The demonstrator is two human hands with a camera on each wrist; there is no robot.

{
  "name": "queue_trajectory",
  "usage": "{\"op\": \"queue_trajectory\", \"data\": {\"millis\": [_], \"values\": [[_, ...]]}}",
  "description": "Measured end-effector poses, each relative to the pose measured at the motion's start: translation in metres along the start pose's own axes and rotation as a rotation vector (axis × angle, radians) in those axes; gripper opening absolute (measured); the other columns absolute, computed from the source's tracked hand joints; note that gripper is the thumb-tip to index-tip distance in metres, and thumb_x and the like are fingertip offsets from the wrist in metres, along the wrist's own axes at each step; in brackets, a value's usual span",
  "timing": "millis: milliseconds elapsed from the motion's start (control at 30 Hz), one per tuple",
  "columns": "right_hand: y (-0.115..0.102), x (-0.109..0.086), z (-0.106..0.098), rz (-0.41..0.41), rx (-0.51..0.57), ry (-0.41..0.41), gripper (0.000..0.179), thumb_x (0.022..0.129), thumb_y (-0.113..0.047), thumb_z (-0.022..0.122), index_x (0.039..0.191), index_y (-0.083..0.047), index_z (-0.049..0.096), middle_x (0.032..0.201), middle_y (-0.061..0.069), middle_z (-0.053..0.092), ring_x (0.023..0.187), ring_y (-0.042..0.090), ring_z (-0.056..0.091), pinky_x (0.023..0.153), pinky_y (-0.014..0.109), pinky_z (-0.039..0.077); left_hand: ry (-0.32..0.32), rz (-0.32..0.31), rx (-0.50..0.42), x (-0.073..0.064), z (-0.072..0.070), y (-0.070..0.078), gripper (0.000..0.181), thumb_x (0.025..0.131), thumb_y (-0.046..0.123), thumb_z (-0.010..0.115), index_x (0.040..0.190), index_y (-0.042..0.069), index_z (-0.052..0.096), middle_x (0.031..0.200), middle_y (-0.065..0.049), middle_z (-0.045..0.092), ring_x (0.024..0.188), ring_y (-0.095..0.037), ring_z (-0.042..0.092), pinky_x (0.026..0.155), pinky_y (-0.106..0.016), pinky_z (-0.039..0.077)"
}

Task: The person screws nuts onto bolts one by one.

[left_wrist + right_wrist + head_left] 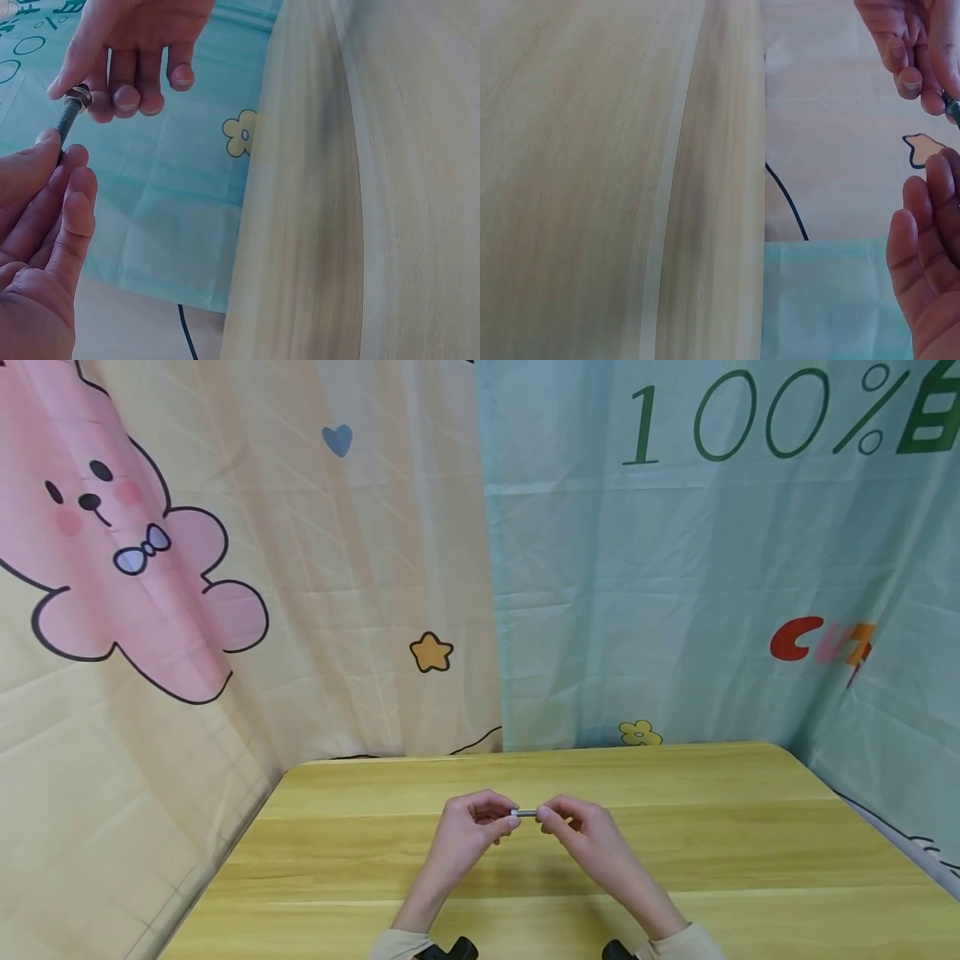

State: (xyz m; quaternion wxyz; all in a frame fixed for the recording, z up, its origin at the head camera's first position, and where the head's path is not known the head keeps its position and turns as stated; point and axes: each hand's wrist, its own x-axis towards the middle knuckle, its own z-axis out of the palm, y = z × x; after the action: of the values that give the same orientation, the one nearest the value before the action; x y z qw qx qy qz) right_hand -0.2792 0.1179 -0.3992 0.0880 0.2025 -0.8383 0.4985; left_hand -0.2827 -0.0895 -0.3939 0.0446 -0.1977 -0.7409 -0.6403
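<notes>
A small metal bolt [527, 813] with a threaded shank spans the gap between both hands, raised above the table and lying nearly level in the head view. My left hand [471, 828] pinches one end between thumb and fingertips. At the other end my right hand [588, 835] grips with thumb and forefinger, its other fingers loosely bent. In the left wrist view, a wider shiny piece [79, 95] sits at the right fingertips; whether it is a nut or the head, I cannot tell. The right wrist view shows only a bit of the bolt [952, 107].
A wooden table [337, 835] extends under both hands. Behind it hang a cream curtain [360, 568] with a pink bear and a blue curtain [637, 577] with lettering. Beyond the table's edge, a dark cable [786, 199] shows in the right wrist view.
</notes>
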Motion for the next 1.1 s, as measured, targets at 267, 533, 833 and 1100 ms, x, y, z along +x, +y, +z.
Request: {"op": "queue_trajectory", "data": {"millis": [267,533,833,1100], "values": [[-0.002,-0.0015,0.0016,0.026,0.037,0.004,0.023,0.099,-0.04,0.057,0.107,-0.024,0.071,0.1,-0.006,0.068,0.09,0.016,0.06,0.072,0.03,0.051,0.005,0.006,0.031,0.0,-0.0009,0.0005,0.008,0.086,0.005,0.075,0.094,0.004,0.073,0.083,-0.006,0.07,0.071,-0.02,0.062,0.06,-0.024,0.052],[-0.0007,-0.0016,-0.0007,-0.125,0.085,-0.02,0.03,0.094,-0.025,0.069,0.123,-0.024,0.062,0.11,-0.003,0.064,0.093,0.016,0.061,0.076,0.031,0.052,0.023,-0.002,0.016,0.0005,-0.0031,-0.0013,0.012,0.086,0.01,0.076,0.095,0.002,0.073,0.083,-0.007,0.07,0.069,-0.015,0.062,0.06,-0.027,0.053],[-0.0005,0.0,0.0004,-0.116,0.063,0.004,0.016,0.094,-0.018,0.069,0.109,-0.02,0.065,0.099,-0.001,0.067,0.09,0.014,0.061,0.074,0.031,0.052,0.021,0.012,0.006,0.0021,-0.0022,-0.0016,0.01,0.086,0.004,0.075,0.095,0.0,0.073,0.082,-0.007,0.07,0.068,-0.012,0.061,0.059,-0.026,0.052],[-0.0006,-0.0008,0.0001,-0.075,0.043,-0.004,0.018,0.096,-0.033,0.065,0.105,-0.018,0.068,0.093,-0.003,0.067,0.085,0.013,0.061,0.073,0.03,0.052,0.012,-0.012,0.018,0.0011,-0.0025,0.0002,0.012,0.086,0.008,0.076,0.096,0.001,0.073,0.083,-0.007,0.07,0.069,-0.015,0.061,0.06,-0.025,0.051]]}}
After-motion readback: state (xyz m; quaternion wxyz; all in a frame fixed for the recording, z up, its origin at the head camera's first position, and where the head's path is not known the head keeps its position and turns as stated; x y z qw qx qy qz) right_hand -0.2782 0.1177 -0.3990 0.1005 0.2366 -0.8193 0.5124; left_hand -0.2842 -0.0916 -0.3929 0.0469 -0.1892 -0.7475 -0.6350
